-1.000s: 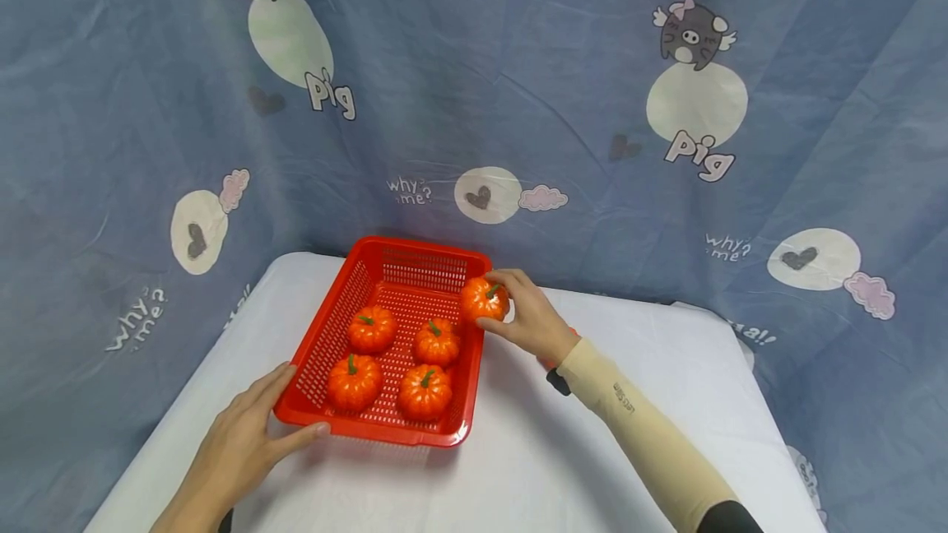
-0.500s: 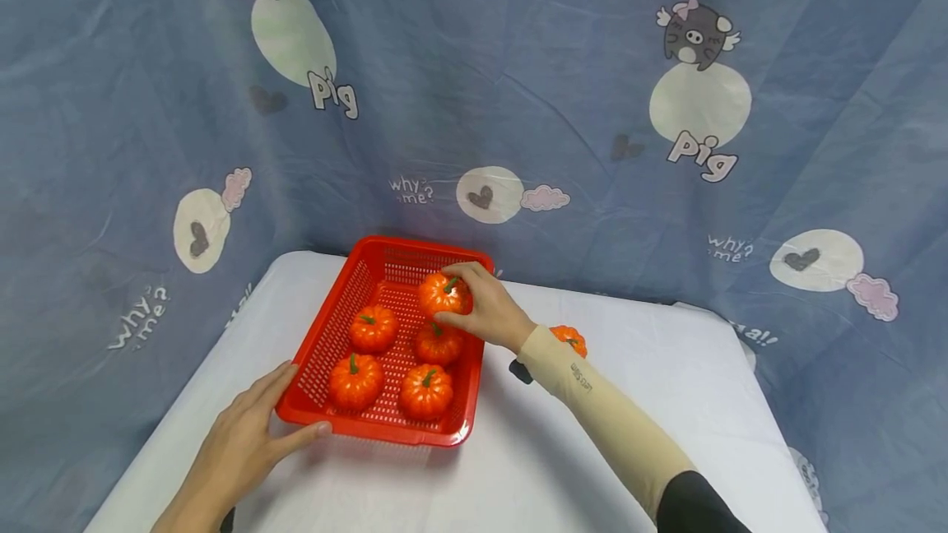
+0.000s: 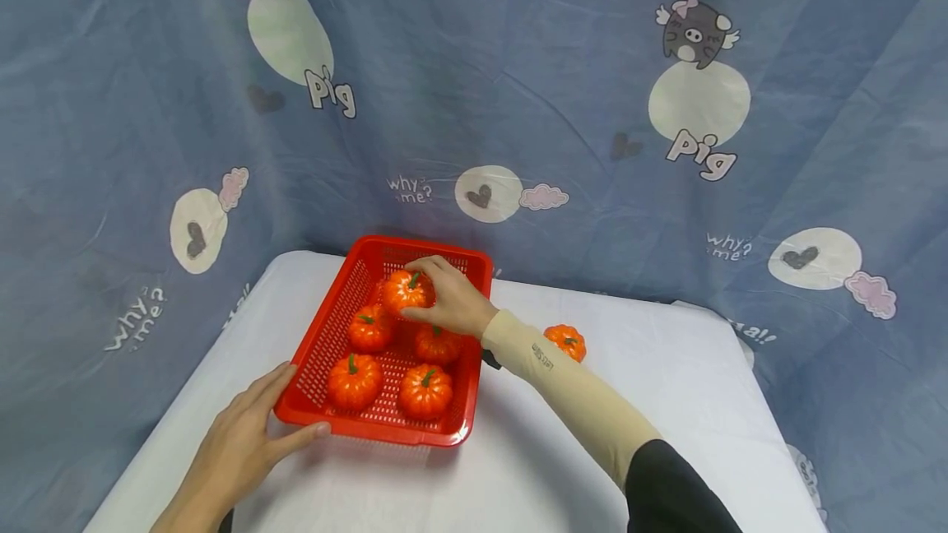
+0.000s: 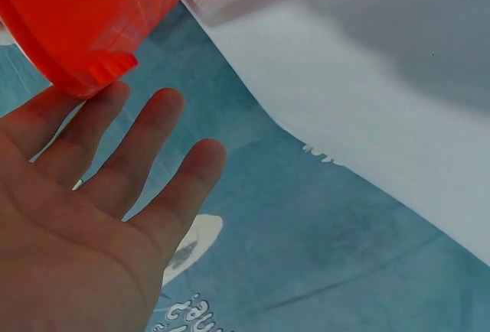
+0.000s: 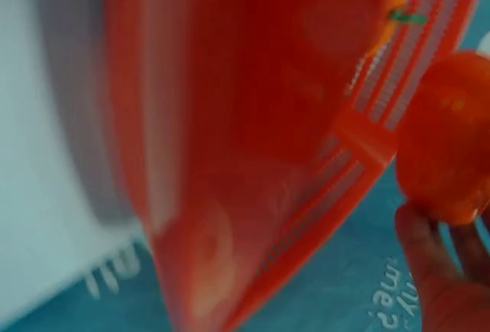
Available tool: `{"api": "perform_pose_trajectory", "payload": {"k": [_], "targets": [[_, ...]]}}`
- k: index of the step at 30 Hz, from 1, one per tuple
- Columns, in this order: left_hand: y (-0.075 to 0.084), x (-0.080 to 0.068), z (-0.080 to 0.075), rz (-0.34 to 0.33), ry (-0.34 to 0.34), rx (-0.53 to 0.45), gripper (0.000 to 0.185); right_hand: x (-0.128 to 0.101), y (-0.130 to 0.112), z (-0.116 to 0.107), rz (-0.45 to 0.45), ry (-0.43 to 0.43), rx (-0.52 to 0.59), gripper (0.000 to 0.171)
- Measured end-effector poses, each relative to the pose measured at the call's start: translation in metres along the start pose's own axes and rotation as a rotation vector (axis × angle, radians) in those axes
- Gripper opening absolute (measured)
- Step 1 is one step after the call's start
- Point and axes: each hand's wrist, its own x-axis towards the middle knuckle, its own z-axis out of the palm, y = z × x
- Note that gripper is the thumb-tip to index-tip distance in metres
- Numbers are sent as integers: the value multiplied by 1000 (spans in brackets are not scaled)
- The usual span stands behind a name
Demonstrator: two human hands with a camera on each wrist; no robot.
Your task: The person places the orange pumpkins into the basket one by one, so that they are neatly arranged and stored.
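In the head view, my right hand [image 3: 455, 300] pinches a small orange pumpkin [image 3: 403, 292] with a green stem, over the back of a red plastic basket [image 3: 470, 389]. The right wrist view shows the held pumpkin [image 5: 448, 137] against the fingertips, above the basket's slotted wall. Inside the basket sit several more pumpkins [image 3: 355, 382], two at the front and two behind them, one partly under my right hand. My left hand [image 3: 239, 438] rests at the basket's front left corner, its fingers extended; in the left wrist view they touch the red rim [image 4: 80, 79] from outside.
Another orange pumpkin [image 3: 566, 342] lies on the white table [image 3: 666, 401], right of the basket and behind my right forearm. A blue printed curtain [image 3: 563, 105] hangs behind and on both sides of the table.
My right hand has carried the pumpkin leftward from the basket's right rim to over its back left part. The loose pumpkin on the table has come into fuller view. My left hand stays put.
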Motion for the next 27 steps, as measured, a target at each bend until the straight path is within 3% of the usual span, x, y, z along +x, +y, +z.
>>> {"api": "perform_pose_trajectory", "payload": {"k": [10,27], "targets": [[-1,-1,0,8,14,-3,124,28,-5,-1,36,3,35,73],[-1,0,1,-2,6,-8,124,58,-6,19,168,-1,81,69]]}}
